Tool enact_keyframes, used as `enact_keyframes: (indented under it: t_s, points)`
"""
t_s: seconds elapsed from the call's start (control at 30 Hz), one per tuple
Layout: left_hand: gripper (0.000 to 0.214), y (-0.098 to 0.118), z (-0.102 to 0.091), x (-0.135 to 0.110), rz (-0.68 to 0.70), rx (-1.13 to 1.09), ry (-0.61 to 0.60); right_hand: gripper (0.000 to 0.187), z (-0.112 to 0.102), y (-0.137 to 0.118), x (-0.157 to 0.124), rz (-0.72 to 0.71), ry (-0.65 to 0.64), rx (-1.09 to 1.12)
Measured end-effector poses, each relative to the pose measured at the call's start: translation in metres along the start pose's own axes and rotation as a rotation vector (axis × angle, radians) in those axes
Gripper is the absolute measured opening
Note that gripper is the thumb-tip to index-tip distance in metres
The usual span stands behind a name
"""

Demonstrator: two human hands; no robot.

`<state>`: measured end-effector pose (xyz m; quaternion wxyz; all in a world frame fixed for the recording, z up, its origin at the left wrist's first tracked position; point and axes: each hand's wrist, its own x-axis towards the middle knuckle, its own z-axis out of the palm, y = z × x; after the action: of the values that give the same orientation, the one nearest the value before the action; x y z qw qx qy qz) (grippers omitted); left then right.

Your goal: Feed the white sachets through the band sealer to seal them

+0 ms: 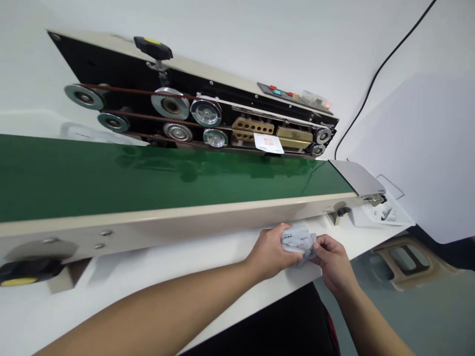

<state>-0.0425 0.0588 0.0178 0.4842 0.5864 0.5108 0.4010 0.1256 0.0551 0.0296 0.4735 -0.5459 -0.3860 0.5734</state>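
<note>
Beside a long green conveyor belt [148, 178] on a cream-framed band sealer [122, 74], the left hand [269, 252] and right hand [332, 262] close together on a crumpled grey-white printed plastic pouch [299, 244], above a white table [208, 282] near its edge. A white printed pouch [267, 143] already sits at the brass sealing blocks [252, 129], with open belt alongside.

The left hand [269, 253] and right hand [333, 262] are bare; the black garment [285, 321] has a red edge.
</note>
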Motion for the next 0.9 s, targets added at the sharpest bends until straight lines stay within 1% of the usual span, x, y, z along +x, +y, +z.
enact_keyframes:
  t_s: [0.2,0.27,0.3,0.33,0.4,0.57,0.67,0.77,0.9]
  points:
    - [0.045,0.002,0.000,0.000,0.004,-0.033,-0.008,0.035,0.000,-0.013,-0.001,0.148,0.007,0.113]
    - [0.043,0.003,0.000,0.000,0.001,-0.046,-0.009,0.033,-0.001,-0.011,0.000,0.159,0.005,0.112]
    - [0.042,0.003,0.000,0.000,0.000,-0.054,-0.012,0.033,-0.001,-0.009,0.000,0.140,0.015,0.097]
    - [0.040,0.004,0.000,-0.001,-0.001,-0.061,-0.014,0.033,-0.001,-0.007,0.000,0.103,0.037,0.067]
    - [0.040,0.005,0.000,-0.002,-0.003,-0.063,-0.012,0.032,0.000,-0.001,-0.001,-0.022,0.101,-0.051]
    - [0.044,0.008,-0.001,-0.003,0.010,0.002,0.003,0.024,0.007,0.007,-0.007,-0.437,0.280,-0.657]
    - [0.045,0.007,-0.002,-0.002,0.021,0.027,0.002,0.022,0.010,0.010,-0.009,-0.625,0.366,-0.865]
    - [0.044,0.004,-0.001,-0.001,0.028,0.039,0.005,0.022,0.010,0.013,-0.009,-0.709,0.420,-0.971]
    - [0.041,0.001,0.000,-0.001,0.029,0.059,0.014,0.021,0.008,0.013,-0.007,-0.725,0.432,-1.025]
